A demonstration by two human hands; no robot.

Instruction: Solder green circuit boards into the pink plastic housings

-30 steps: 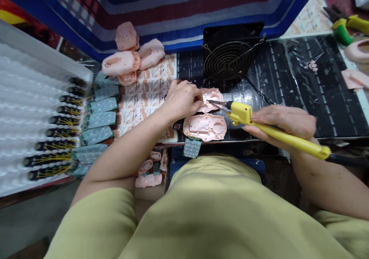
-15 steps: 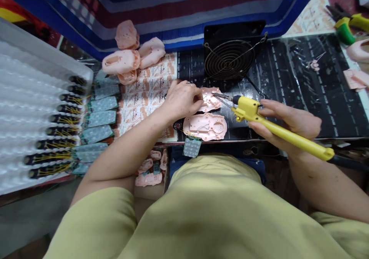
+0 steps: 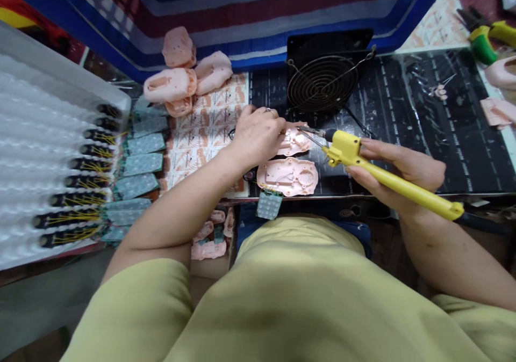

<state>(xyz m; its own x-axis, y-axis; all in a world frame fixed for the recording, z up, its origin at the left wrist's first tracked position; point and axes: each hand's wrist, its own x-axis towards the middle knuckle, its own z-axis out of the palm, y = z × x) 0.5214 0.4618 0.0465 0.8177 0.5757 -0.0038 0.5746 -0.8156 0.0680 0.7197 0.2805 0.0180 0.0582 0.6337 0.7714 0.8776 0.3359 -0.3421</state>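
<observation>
My right hand (image 3: 403, 171) is closed round a yellow soldering iron (image 3: 382, 176), whose metal tip points left at a pink plastic shell (image 3: 296, 142) on the black mat. My left hand (image 3: 258, 134), a ring on one finger, is pinched on that shell's left edge and holds it down. A second pink shell (image 3: 288, 176) lies open-side up just in front of it, with a small green keypad board (image 3: 269, 205) hanging off the table edge below.
A black wire-guarded fan (image 3: 322, 82) stands behind the shells. Several pink shells (image 3: 181, 77) are piled at the back left. Rows of green boards (image 3: 141, 163) with yellow wires lie beside a white tray (image 3: 44, 152). Yellow-green pliers (image 3: 484, 40) rest far right.
The soldering iron's tip has lifted off the shell and swung slightly up and right, then come back toward it. My left hand has stayed on the shell.
</observation>
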